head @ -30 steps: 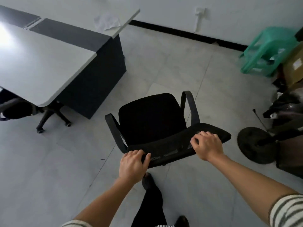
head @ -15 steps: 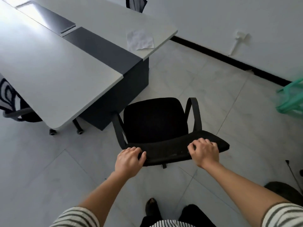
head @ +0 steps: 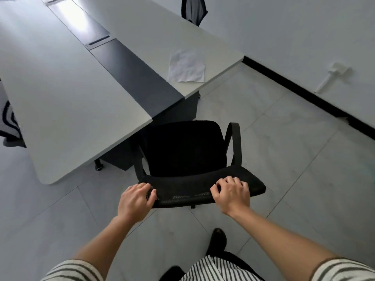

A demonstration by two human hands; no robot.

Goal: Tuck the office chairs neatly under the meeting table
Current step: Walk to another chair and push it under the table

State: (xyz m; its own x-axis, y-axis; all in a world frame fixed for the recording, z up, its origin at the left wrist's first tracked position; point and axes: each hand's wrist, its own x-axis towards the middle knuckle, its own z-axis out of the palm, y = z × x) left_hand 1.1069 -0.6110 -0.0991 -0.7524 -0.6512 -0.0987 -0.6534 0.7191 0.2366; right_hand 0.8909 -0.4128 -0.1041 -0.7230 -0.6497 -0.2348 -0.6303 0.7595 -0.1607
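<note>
A black office chair (head: 182,151) with mesh back and armrests stands at the end of the long grey meeting table (head: 67,94). Its seat front touches the table's near corner and dark end panel. My left hand (head: 136,199) grips the left part of the backrest's top edge. My right hand (head: 231,195) grips the right part of the same edge, fingers curled over it. My feet are on the floor just behind the chair.
A sheet of white paper (head: 186,66) lies on the table's far corner. Another chair (head: 193,10) stands at the table's far side, and one more (head: 10,126) sits tucked at the left. A white wall with black skirting (head: 304,92) runs on the right.
The chair has rolled forward to the table end with both hands still on its backrest. The green stool and clutter at the right have left the view.
</note>
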